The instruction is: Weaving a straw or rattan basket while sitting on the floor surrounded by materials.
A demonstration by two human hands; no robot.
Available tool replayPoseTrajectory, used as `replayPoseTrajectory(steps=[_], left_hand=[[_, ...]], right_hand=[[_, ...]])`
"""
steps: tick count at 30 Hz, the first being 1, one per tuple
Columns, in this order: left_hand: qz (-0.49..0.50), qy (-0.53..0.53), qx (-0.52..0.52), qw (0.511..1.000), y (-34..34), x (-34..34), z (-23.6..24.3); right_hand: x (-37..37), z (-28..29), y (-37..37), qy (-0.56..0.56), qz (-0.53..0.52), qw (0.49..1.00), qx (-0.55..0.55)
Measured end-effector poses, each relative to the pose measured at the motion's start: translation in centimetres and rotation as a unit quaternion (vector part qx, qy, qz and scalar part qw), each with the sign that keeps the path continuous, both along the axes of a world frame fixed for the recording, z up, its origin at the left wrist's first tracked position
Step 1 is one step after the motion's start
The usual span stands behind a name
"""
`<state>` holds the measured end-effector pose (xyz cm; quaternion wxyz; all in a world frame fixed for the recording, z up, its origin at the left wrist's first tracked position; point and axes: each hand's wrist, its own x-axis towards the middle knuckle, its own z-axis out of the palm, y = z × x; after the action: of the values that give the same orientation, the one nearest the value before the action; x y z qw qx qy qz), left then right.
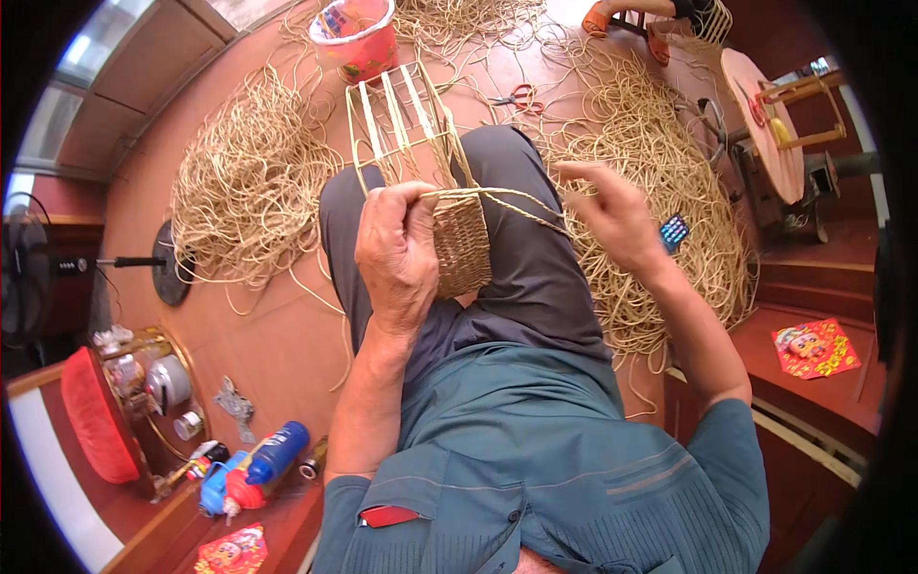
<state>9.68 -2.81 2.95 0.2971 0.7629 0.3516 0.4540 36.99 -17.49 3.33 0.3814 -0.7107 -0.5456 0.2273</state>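
The left hand (397, 239), grip narrow, pinches cord (461, 193) at a woven basket (462, 247) while the right hand (617, 215), grip wide, hangs nearby

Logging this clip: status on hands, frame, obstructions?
Left hand: pinching cord over part-woven frame. Right hand: raised nearby, grip unclear. Scissors on floor, apart from frame.

From the head, the scene is viewed steeply downward by one wide fisheye camera, the shirt (564, 450) near, the floor (143, 196) far.
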Motion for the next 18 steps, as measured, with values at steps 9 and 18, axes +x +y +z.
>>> replayPoseTrajectory(steps=[9, 18], left_hand=[[0.071, 0.062, 0.051, 0.994, 0.9, -1.6, 0.4], [0.091, 0.055, 0.067, 0.992, 0.8, -1.9, -0.2]], right_hand=[[-7.4, 1.2, 6.0, -0.027, 0.050, 0.998, -0.004], [22.3, -12.7, -6.6, -0.198, -0.108, 0.974, 0.035]])
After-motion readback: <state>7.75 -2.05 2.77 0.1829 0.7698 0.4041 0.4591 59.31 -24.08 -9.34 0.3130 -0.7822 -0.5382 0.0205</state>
